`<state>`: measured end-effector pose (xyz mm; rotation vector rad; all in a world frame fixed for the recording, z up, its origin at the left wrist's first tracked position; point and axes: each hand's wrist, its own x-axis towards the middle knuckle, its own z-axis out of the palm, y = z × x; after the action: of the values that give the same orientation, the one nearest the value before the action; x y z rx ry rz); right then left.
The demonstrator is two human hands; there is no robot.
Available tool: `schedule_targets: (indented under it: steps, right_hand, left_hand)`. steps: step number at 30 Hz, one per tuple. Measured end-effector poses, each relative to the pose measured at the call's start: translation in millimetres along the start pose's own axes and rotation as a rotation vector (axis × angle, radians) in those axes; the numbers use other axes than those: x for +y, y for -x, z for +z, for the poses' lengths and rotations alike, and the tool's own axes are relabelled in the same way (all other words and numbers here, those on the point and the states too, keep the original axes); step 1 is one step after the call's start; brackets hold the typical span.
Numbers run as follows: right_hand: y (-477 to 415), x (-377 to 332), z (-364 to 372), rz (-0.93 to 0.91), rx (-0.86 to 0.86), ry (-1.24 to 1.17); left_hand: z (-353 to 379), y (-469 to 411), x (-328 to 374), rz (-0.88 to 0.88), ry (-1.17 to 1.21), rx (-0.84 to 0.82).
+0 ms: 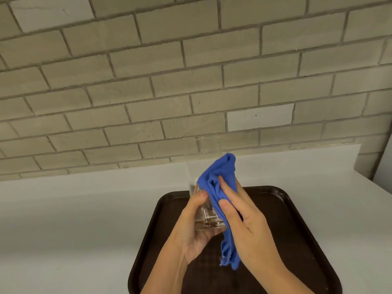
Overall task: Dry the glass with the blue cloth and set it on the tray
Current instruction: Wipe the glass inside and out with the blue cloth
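Note:
A tall clear glass (198, 164) is held up above the dark brown tray (297, 219), tilted slightly with its mouth toward the wall. My left hand (194, 228) grips its thick base from the left. My right hand (244, 213) presses a blue cloth (220, 181) against the right side of the glass, fingers spread flat over the cloth. The cloth wraps part of the glass wall and hangs down below my right palm. The tray lies flat on the white counter beneath both hands.
A white counter (74, 219) stretches left and right of the tray, with a low white upstand at its back. A grey brick-tile wall (169, 81) rises behind. The counter's right end (379, 189) meets a corner.

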<state>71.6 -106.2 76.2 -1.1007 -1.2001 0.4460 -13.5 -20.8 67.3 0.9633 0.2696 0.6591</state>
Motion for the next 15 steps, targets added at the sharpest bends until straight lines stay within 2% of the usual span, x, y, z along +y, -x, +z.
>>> schedule_targets:
  steps: [3, 9, 12, 15]
  right_hand:
    - [4, 1, -2, -0.002, 0.008, 0.034]
    - [-4, -3, -1, 0.020, 0.104, 0.019]
    - [-10, -6, -1, -0.011, 0.123, 0.047]
    - [-11, -6, 2, -0.033, 0.119, 0.091]
  left_hand:
    - [4, 0, 1, -0.021, -0.031, -0.017]
    - [21, -5, 5, 0.107, -0.385, 0.218]
    - [23, -4, 6, 0.173, -0.469, 0.348]
    - [21, -2, 8, 0.144, -0.464, 0.345]
